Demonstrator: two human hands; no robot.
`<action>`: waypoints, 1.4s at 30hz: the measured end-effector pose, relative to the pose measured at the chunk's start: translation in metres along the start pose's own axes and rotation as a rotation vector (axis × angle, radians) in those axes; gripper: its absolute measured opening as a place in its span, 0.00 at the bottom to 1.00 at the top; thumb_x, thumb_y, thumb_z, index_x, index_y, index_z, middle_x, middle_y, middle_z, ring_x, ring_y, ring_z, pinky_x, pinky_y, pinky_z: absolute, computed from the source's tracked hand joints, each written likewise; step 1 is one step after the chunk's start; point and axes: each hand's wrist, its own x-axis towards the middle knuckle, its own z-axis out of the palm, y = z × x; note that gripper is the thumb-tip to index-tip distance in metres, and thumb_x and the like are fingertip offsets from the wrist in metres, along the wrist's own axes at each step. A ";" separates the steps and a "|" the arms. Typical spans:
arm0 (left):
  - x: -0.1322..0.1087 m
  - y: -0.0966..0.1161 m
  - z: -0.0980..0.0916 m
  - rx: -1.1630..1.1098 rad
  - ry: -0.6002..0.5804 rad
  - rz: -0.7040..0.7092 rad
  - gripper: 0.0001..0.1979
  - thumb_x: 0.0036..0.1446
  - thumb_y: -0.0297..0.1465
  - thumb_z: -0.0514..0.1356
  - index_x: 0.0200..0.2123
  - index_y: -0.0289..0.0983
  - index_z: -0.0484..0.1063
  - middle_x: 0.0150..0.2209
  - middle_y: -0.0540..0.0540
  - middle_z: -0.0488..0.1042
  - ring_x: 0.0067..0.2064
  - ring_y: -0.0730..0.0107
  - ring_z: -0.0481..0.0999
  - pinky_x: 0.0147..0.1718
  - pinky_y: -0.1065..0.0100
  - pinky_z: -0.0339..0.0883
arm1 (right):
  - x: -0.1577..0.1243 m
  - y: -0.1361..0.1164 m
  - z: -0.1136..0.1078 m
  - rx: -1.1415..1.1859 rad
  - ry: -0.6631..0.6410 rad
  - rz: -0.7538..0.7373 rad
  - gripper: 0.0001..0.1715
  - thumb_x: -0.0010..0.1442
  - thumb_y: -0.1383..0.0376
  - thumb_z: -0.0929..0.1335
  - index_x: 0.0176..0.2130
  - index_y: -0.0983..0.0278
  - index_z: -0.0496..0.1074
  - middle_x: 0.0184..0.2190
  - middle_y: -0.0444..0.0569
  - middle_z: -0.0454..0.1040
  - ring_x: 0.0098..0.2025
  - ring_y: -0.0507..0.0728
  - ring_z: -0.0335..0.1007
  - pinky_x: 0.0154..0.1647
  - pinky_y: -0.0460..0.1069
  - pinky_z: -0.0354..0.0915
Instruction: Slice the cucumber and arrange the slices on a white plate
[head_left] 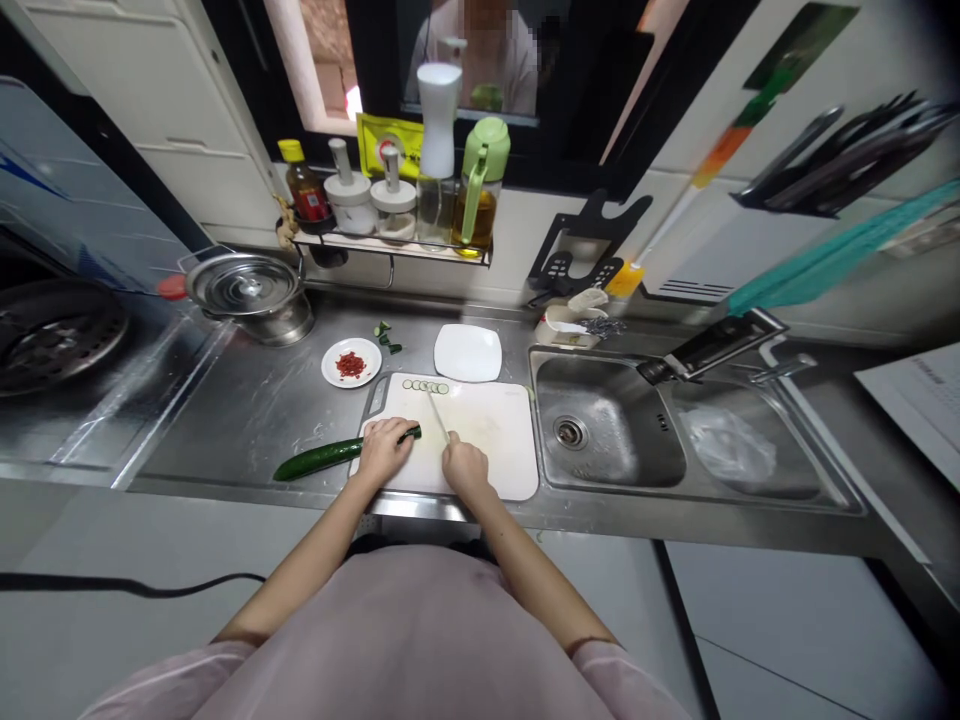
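Note:
A long green cucumber (319, 460) lies across the left edge of a white cutting board (499, 450). My left hand (386, 450) is closed over it near its cut end. In my right hand (463, 468) is a knife (436, 415), its blade pointing away from me over the board, a little right of the cucumber's end. Several thin cucumber slices (425, 386) lie in an overlapping row along the board's far edge. Behind the board are an empty white square plate (468, 353) and a small white plate (330, 365) with chopped red bits.
To the right is a steel sink (611, 465) with a faucet (712, 345). A lidded steel pot (251, 295) stands at the back left. A wall rack (360, 240) holds bottles and jars. Green scraps (386, 338) lie between the plates.

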 end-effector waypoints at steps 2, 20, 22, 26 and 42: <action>-0.001 0.001 -0.002 -0.008 0.004 -0.009 0.14 0.60 0.34 0.56 0.48 0.45 0.74 0.46 0.46 0.77 0.49 0.61 0.72 0.51 0.56 0.57 | -0.007 0.011 -0.002 -0.071 0.042 0.000 0.22 0.67 0.70 0.55 0.57 0.63 0.64 0.38 0.56 0.78 0.42 0.59 0.74 0.41 0.50 0.61; 0.019 0.029 -0.014 -0.167 0.114 -0.064 0.17 0.64 0.39 0.51 0.50 0.43 0.74 0.49 0.44 0.76 0.52 0.59 0.71 0.53 0.57 0.59 | -0.030 0.067 0.008 -0.220 0.263 -0.111 0.28 0.63 0.66 0.62 0.62 0.65 0.62 0.41 0.57 0.73 0.44 0.62 0.63 0.46 0.53 0.51; 0.025 0.043 -0.016 -0.140 -0.003 -0.014 0.16 0.63 0.40 0.53 0.49 0.44 0.75 0.49 0.44 0.76 0.52 0.58 0.71 0.55 0.55 0.57 | -0.033 0.071 0.010 -0.232 0.277 -0.127 0.28 0.64 0.66 0.62 0.62 0.65 0.62 0.40 0.57 0.73 0.44 0.61 0.62 0.45 0.54 0.51; 0.034 0.064 -0.010 -0.095 -0.175 -0.001 0.12 0.60 0.40 0.58 0.44 0.45 0.77 0.46 0.45 0.78 0.50 0.56 0.72 0.57 0.49 0.50 | -0.038 0.079 0.013 -0.259 0.302 -0.145 0.27 0.64 0.66 0.62 0.61 0.64 0.64 0.38 0.55 0.73 0.43 0.61 0.63 0.44 0.54 0.50; 0.066 0.085 0.007 -0.181 -0.404 0.041 0.06 0.53 0.33 0.61 0.34 0.43 0.77 0.42 0.48 0.78 0.49 0.59 0.73 0.53 0.55 0.53 | -0.043 0.099 0.011 -0.286 0.302 -0.109 0.27 0.61 0.64 0.67 0.59 0.64 0.66 0.38 0.54 0.73 0.43 0.60 0.64 0.44 0.52 0.51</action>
